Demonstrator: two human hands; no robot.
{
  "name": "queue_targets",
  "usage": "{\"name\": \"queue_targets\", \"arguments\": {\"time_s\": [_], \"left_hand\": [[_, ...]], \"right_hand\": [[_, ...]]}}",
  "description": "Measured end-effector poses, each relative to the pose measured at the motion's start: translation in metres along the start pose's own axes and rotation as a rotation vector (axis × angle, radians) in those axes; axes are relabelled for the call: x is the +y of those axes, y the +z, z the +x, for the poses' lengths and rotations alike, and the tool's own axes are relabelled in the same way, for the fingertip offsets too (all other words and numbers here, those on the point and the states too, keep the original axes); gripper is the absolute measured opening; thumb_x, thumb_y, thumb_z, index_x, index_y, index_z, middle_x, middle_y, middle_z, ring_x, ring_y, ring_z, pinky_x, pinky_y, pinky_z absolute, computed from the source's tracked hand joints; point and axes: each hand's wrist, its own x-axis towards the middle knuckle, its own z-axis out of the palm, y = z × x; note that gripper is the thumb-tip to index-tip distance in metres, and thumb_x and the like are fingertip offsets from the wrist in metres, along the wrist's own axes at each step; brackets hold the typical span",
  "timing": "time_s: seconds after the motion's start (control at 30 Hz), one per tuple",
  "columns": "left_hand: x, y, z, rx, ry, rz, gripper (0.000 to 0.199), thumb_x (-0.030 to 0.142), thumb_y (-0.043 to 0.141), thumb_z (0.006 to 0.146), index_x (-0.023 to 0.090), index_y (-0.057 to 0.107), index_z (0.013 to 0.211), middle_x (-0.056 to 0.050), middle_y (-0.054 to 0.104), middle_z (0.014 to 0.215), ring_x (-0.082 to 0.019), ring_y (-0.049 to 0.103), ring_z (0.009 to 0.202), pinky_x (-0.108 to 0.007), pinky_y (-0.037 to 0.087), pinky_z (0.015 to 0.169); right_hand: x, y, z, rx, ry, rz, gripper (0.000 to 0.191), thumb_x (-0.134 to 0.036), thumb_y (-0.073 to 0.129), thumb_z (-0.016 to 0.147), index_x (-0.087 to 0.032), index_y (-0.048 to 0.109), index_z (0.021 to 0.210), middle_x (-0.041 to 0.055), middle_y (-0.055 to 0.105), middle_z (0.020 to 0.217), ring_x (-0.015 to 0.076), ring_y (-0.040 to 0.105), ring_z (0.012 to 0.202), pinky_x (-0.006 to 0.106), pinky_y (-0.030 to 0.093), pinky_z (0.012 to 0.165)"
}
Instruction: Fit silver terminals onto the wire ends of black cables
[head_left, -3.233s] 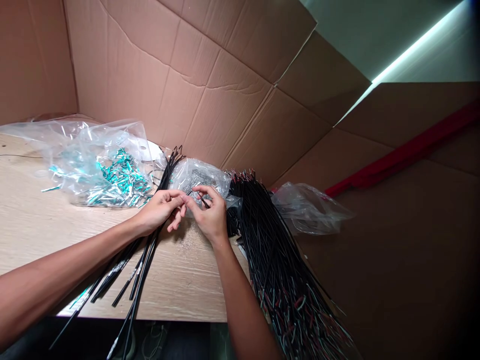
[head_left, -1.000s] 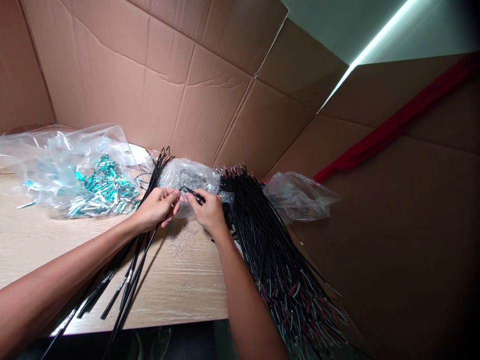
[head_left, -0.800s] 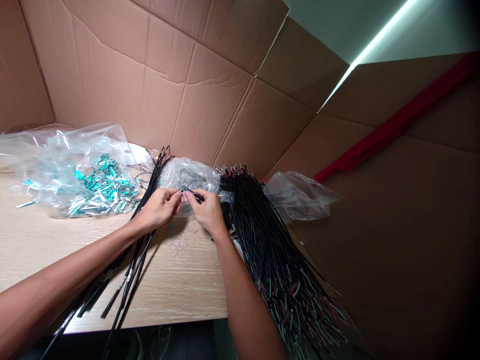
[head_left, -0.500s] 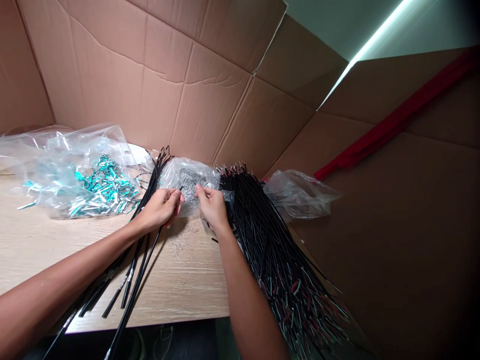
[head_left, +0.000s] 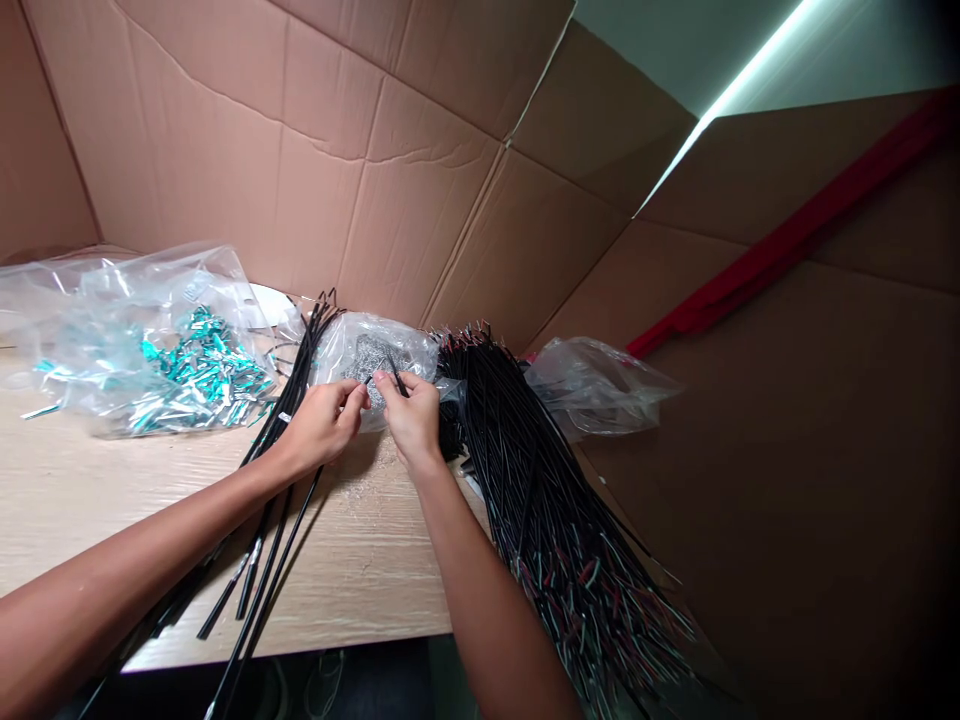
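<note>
Closed fingers of my left hand (head_left: 330, 418) pinch a black cable (head_left: 298, 520), whose length runs down from the hand past the table's front edge. Its dark tip shows just beyond the thumb, close to the other hand. My right hand (head_left: 414, 415) is also closed, with a short thin black piece (head_left: 400, 378) sticking up from its fingers; its kind is too small to tell. Behind both hands lies a clear plastic bag (head_left: 341, 345) full of tiny silvery bits (head_left: 369, 350). Several more black cables (head_left: 296, 375) lie under and beside my left forearm.
A large bundle of black cables (head_left: 517, 430) with red and white wire ends lies at the right. To the left, a clear bag (head_left: 112, 290) has teal and silver strips (head_left: 206, 365). Another clear bag (head_left: 600, 390) sits behind the bundle. Cardboard walls (head_left: 315, 200) enclose the table (head_left: 375, 590).
My right hand has moved slightly left, nearer my left hand, and a short black piece now shows in its fingers. The left hand still grips the cable.
</note>
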Motion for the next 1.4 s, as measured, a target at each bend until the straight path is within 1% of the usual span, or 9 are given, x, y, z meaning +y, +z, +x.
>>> {"name": "queue_targets", "arguments": {"time_s": [0.1, 0.23, 0.33, 0.47, 0.57, 0.7, 0.93, 1.13, 1.4], "left_hand": [[0.001, 0.0, 0.003, -0.039, -0.095, -0.147, 0.036, 0.043, 0.04, 0.103, 0.017, 0.058, 0.086, 0.004, 0.052, 0.048, -0.011, 0.043, 0.031, -0.02, 0.029, 0.034], [0.005, -0.006, 0.007, -0.078, -0.237, -0.477, 0.034, 0.043, 0.04, 0.103, 0.018, 0.056, 0.087, 0.005, 0.05, 0.049, -0.008, 0.034, 0.025, -0.02, 0.021, 0.029], [0.007, -0.014, 0.009, -0.088, -0.282, -0.63, 0.032, 0.038, 0.041, 0.104, 0.017, 0.055, 0.086, 0.005, 0.051, 0.052, -0.005, 0.032, 0.024, -0.019, 0.018, 0.029], [0.005, -0.018, 0.01, -0.109, -0.287, -0.744, 0.029, 0.034, 0.041, 0.103, 0.016, 0.055, 0.085, 0.006, 0.051, 0.053, -0.003, 0.03, 0.023, -0.018, 0.02, 0.03], [0.003, -0.018, 0.011, -0.12, -0.286, -0.752, 0.028, 0.033, 0.041, 0.103, 0.015, 0.056, 0.086, 0.007, 0.05, 0.05, -0.004, 0.029, 0.023, -0.017, 0.019, 0.029], [0.002, -0.016, 0.01, -0.151, -0.3, -0.709, 0.029, 0.036, 0.044, 0.102, 0.015, 0.058, 0.088, 0.007, 0.049, 0.048, -0.004, 0.029, 0.022, -0.017, 0.016, 0.029], [0.004, -0.012, 0.006, -0.11, -0.259, -0.552, 0.031, 0.047, 0.054, 0.097, 0.018, 0.055, 0.085, 0.009, 0.042, 0.048, -0.005, 0.024, 0.025, -0.019, 0.012, 0.028], [0.007, -0.016, 0.008, -0.126, -0.286, -0.571, 0.03, 0.045, 0.048, 0.1, 0.02, 0.055, 0.086, 0.01, 0.035, 0.043, -0.006, 0.021, 0.025, -0.02, 0.011, 0.029], [0.009, -0.016, 0.007, -0.133, -0.318, -0.583, 0.029, 0.04, 0.045, 0.101, 0.019, 0.056, 0.086, 0.01, 0.035, 0.042, -0.007, 0.021, 0.024, -0.02, 0.011, 0.028]], "right_hand": [[-0.011, -0.002, -0.006, 0.009, -0.097, -0.021, 0.037, -0.048, 0.057, 0.093, -0.02, 0.055, 0.067, 0.0006, 0.059, 0.067, 0.0143, 0.052, 0.064, 0.026, 0.042, 0.06], [-0.025, -0.018, -0.007, -0.014, -0.191, -0.03, 0.04, -0.052, 0.055, 0.096, -0.021, 0.058, 0.072, 0.0009, 0.06, 0.07, 0.015, 0.053, 0.066, 0.027, 0.041, 0.062], [-0.023, -0.032, -0.002, 0.009, -0.203, -0.124, 0.043, -0.053, 0.049, 0.099, -0.02, 0.06, 0.072, 0.0025, 0.061, 0.071, 0.016, 0.055, 0.069, 0.029, 0.04, 0.064], [-0.014, -0.038, 0.001, -0.107, -0.172, -0.275, 0.027, -0.047, 0.057, 0.095, -0.022, 0.063, 0.087, 0.0005, 0.064, 0.072, 0.0158, 0.056, 0.065, 0.028, 0.04, 0.062], [-0.011, -0.034, 0.0, -0.177, -0.2, -0.312, 0.023, -0.045, 0.06, 0.094, -0.023, 0.065, 0.094, 0.0004, 0.067, 0.075, 0.0155, 0.058, 0.065, 0.027, 0.04, 0.061], [-0.012, -0.029, -0.001, -0.159, -0.216, -0.301, 0.026, -0.046, 0.06, 0.094, -0.021, 0.069, 0.097, 0.0011, 0.069, 0.077, 0.015, 0.058, 0.066, 0.026, 0.041, 0.061], [-0.009, -0.029, 0.001, -0.204, -0.221, -0.382, 0.035, -0.046, 0.056, 0.096, -0.019, 0.072, 0.081, 0.0008, 0.062, 0.067, 0.0136, 0.046, 0.06, 0.029, 0.036, 0.058], [-0.008, -0.034, 0.002, -0.185, -0.234, -0.299, 0.031, -0.045, 0.059, 0.095, -0.019, 0.074, 0.088, 0.0032, 0.069, 0.077, 0.0163, 0.058, 0.07, 0.028, 0.043, 0.065], [-0.01, -0.034, 0.001, -0.197, -0.231, -0.32, 0.026, -0.042, 0.062, 0.092, -0.019, 0.075, 0.092, 0.0037, 0.072, 0.08, 0.0162, 0.059, 0.069, 0.028, 0.044, 0.064]]}}
